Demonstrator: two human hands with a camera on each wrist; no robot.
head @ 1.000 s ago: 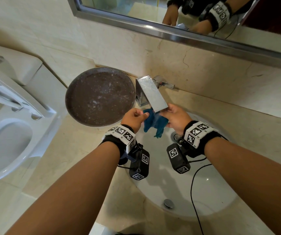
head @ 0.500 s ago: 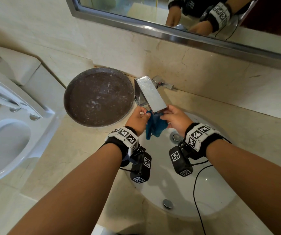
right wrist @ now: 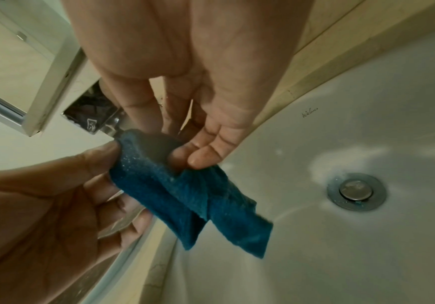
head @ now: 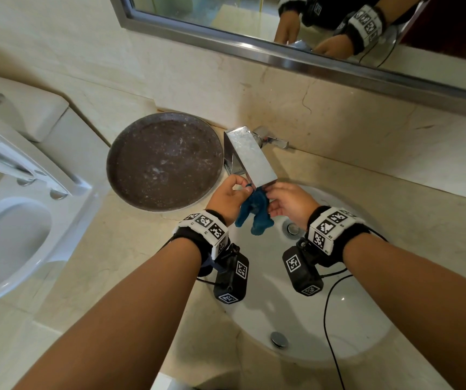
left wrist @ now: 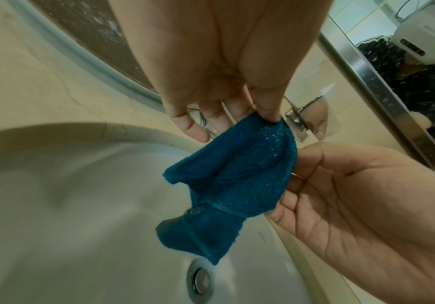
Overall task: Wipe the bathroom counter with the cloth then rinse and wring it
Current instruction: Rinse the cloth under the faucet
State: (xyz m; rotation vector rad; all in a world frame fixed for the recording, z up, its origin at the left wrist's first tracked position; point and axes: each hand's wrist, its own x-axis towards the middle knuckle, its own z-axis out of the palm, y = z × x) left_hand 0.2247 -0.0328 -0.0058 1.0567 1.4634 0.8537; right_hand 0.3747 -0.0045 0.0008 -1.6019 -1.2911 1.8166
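A wet blue cloth point(head: 255, 212) hangs just under the chrome faucet spout point(head: 250, 157), over the white sink basin point(head: 296, 319). My left hand point(head: 247, 188) pinches its upper left corner between thumb and forefinger; in the left wrist view that pinch point(left wrist: 268, 118) sits at the top of the cloth point(left wrist: 237, 185). My right hand point(head: 268, 192) holds the cloth's right side. The right wrist view shows its thumb and fingers point(right wrist: 193, 158) closed on the upper edge of the cloth point(right wrist: 185, 195). The lower end dangles free above the drain point(right wrist: 355, 191).
A round dark brown tray point(head: 164, 161) lies on the beige marble counter point(head: 130, 249) left of the faucet. A white toilet point(head: 9, 235) stands at far left. A steel-framed mirror point(head: 282, 56) runs above the backsplash. Wrist camera cables hang over the basin.
Both hands have stayed under the spout with the cloth. They drew closer together half a second ago; now the cloth hangs a little longer between them.
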